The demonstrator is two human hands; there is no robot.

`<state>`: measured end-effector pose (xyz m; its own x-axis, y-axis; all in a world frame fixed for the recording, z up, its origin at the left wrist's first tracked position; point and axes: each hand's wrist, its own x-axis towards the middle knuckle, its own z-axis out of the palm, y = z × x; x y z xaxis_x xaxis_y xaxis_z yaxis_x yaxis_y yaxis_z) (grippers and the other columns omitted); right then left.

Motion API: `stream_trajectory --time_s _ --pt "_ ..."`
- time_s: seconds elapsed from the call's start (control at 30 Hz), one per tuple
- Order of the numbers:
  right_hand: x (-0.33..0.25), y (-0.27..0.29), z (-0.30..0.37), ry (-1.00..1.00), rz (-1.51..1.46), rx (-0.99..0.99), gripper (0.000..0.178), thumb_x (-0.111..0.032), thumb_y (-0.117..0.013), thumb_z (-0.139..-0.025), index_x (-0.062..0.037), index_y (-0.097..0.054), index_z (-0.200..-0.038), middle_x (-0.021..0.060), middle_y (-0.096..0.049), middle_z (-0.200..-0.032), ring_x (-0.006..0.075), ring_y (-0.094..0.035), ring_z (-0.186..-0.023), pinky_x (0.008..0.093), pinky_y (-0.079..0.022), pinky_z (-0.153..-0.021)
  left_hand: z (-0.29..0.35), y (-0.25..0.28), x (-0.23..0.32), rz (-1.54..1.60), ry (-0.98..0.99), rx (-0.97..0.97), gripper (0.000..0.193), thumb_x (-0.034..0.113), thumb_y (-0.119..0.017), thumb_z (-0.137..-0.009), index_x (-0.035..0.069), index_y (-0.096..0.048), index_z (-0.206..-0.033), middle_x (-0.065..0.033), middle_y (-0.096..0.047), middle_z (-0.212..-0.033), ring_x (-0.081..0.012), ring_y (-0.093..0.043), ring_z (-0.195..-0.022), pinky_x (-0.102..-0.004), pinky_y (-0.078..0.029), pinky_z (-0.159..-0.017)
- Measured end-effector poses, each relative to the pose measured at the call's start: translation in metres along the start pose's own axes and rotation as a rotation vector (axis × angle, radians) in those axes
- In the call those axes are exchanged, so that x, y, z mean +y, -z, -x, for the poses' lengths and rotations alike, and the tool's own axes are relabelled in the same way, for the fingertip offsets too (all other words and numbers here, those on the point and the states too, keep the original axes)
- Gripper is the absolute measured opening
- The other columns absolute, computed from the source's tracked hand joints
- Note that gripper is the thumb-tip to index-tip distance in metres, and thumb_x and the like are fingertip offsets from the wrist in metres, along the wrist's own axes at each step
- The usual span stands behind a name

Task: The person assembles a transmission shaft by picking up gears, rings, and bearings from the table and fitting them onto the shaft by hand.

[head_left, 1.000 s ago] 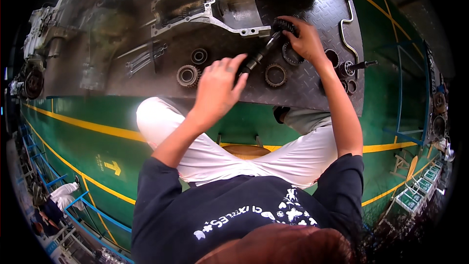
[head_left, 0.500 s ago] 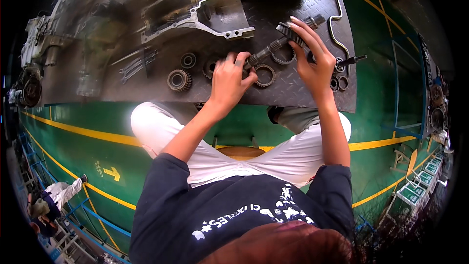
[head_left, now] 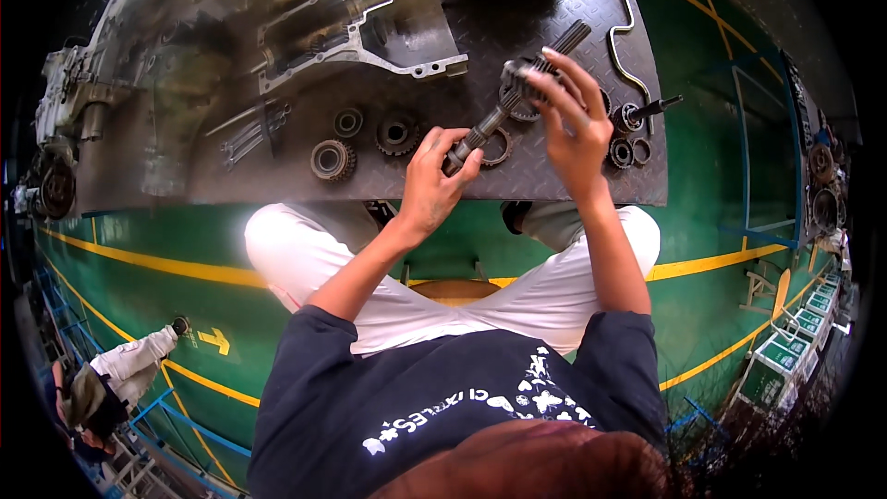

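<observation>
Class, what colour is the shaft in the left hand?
The shaft is dark metallic grey with paler glints, best seen in the head view.

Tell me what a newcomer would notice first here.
Probably the shaft, held aslant over the table, left hand at its near end, right hand at its gear toward the far end. Next, the metal housing on the table, beyond and left of the hands. Then white trousers, just below mid-picture.
</observation>
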<state>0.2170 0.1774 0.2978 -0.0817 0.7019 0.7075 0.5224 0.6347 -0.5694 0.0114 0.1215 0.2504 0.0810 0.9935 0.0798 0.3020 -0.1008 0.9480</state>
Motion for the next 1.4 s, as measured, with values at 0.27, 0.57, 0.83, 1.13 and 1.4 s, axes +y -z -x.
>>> stream_trajectory --time_s 0.27,0.57,0.83,1.13,1.4 --pt "-0.01 -0.021 0.024 0.077 -0.037 0.161 0.043 0.015 -0.073 -0.085 -0.014 -0.08 -0.116 0.0169 -0.048 -0.143 0.0315 -0.068 -0.118 0.0386 -0.062 -0.099 0.004 -0.007 -0.007 0.109 -0.097 0.012 0.026 0.016 -0.071 -0.096 0.0 -0.065 -0.116 -0.0056 -0.052 -0.092 -0.0149 -0.048 -0.079 -0.0285 -0.042 -0.071" --pt "-0.021 -0.035 0.031 0.058 -0.144 0.141 0.038 0.014 -0.071 -0.087 -0.0104 -0.078 -0.116 0.0181 -0.044 -0.143 0.0361 -0.066 -0.122 0.0387 -0.063 -0.098 0.005 -0.015 -0.015 0.287 -0.045 -0.017 0.023 0.014 -0.071 -0.095 -0.001 -0.065 -0.113 -0.0025 -0.051 -0.093 -0.0084 -0.046 -0.073 -0.0257 -0.039 -0.062" --pt "-0.02 -0.03 0.022 0.079 -0.111 0.119 0.035 0.012 -0.07 -0.09 -0.0044 -0.074 -0.12 0.0199 -0.043 -0.153 0.0356 -0.066 -0.126 0.0407 -0.058 -0.105 0.002 0.0 -0.012 0.754 0.269 -0.238 0.066 0.056 -0.033 -0.111 0.0 -0.065 -0.129 0.0016 -0.053 -0.08 -0.0082 -0.043 -0.061 -0.0258 -0.034 -0.056" --pt "-0.011 -0.014 0.001 0.061 -0.149 0.211 0.038 0.015 -0.069 -0.091 -0.0016 -0.071 -0.125 0.0197 -0.041 -0.16 0.0293 -0.068 -0.123 0.0283 -0.062 -0.091 0.007 0.001 -0.011 0.627 0.28 -0.257 0.073 0.062 -0.03 -0.11 0.003 -0.068 -0.127 0.0035 -0.051 -0.079 -0.0054 -0.041 -0.061 -0.0227 -0.032 -0.055" --pt "-0.019 -0.002 -0.015 -0.004 -0.29 0.241 0.035 0.012 -0.074 -0.086 -0.0052 -0.077 -0.117 0.0213 -0.037 -0.158 0.0372 -0.062 -0.132 0.044 -0.056 -0.108 0.008 -0.004 -0.014 0.611 0.318 -0.245 0.053 0.055 -0.049 -0.108 0.009 -0.071 -0.122 0.007 -0.052 -0.086 -0.003 -0.042 -0.07 -0.0213 -0.037 -0.059"
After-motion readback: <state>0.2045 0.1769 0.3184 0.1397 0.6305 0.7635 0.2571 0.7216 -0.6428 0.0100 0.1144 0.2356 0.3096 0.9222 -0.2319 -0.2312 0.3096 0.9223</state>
